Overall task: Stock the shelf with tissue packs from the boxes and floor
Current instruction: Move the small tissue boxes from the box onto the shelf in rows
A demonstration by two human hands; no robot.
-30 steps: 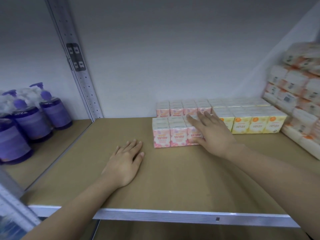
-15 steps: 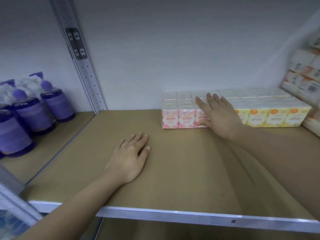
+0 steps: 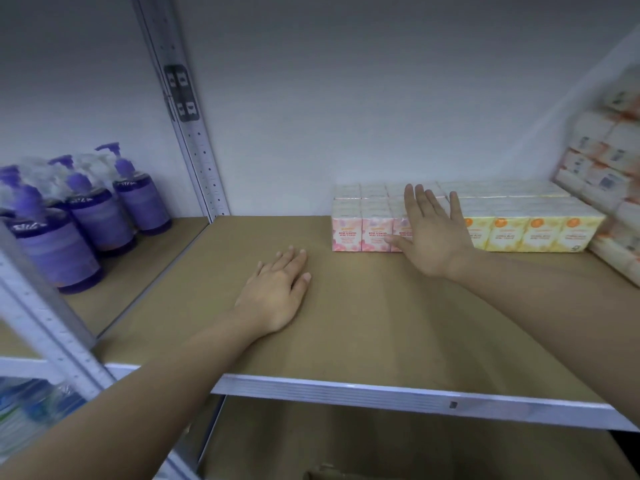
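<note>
Pink rose-scented tissue packs (image 3: pixel 360 226) stand in two rows at the back of the brown shelf (image 3: pixel 346 323), flush with yellow tissue packs (image 3: pixel 533 226) to their right. My right hand (image 3: pixel 433 233) is raised in front of the pink packs, fingers spread, thumb near the rightmost pink pack's front; it grips nothing. My left hand (image 3: pixel 277 296) lies flat, palm down, on the shelf board, left of and nearer than the packs.
White-and-orange tissue packs (image 3: pixel 609 174) are stacked at the far right. Purple pump bottles (image 3: pixel 93 216) fill the neighbouring bay left of a metal upright (image 3: pixel 194 140). The shelf's metal front edge (image 3: pixel 415 396) runs across below; a lower shelf shows beneath.
The front row of pink packs has been pushed back against the rear row. My right hand has since lifted, fingers now pointing up. My left hand stays flat.
</note>
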